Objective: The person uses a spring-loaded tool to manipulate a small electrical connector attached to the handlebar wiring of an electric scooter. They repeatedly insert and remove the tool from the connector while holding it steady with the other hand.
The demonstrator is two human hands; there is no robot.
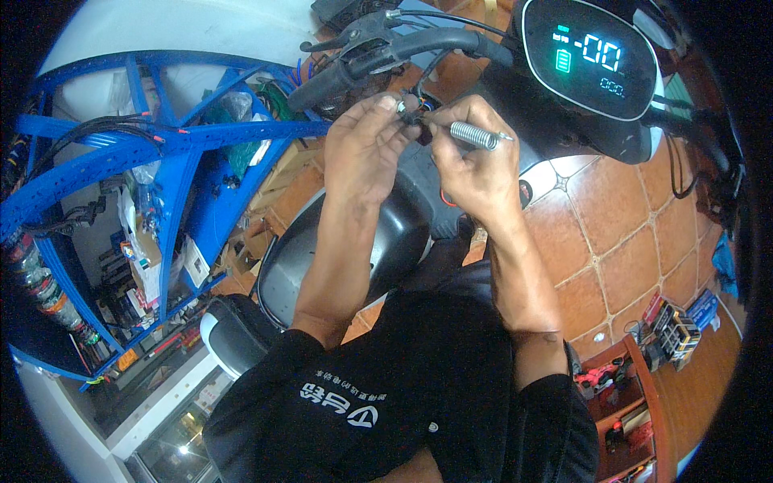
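Note:
In front of the handlebar grip [332, 83], my left hand [361, 153] pinches a small dark part [413, 115] with coloured wires at it. A black cable runs up from there toward the handlebar. My right hand [477, 165] is closed around a slim tool with a silver coil spring [475, 135] and a thin metal end sticking out past the thumb side. Its fingertips meet the small part close to my left fingertips. The tool's working end is hidden by my fingers, so its exact kind cannot be made out.
A lit scooter display [592, 58] stands at the upper right, with a black brake lever [342, 40] at the upper left. Below my hands lies the black seat [346, 241]. A blue metal shelf [173, 153] fills the left; a reddish wooden cabinet [644, 366] stands lower right on the tiled floor [616, 229].

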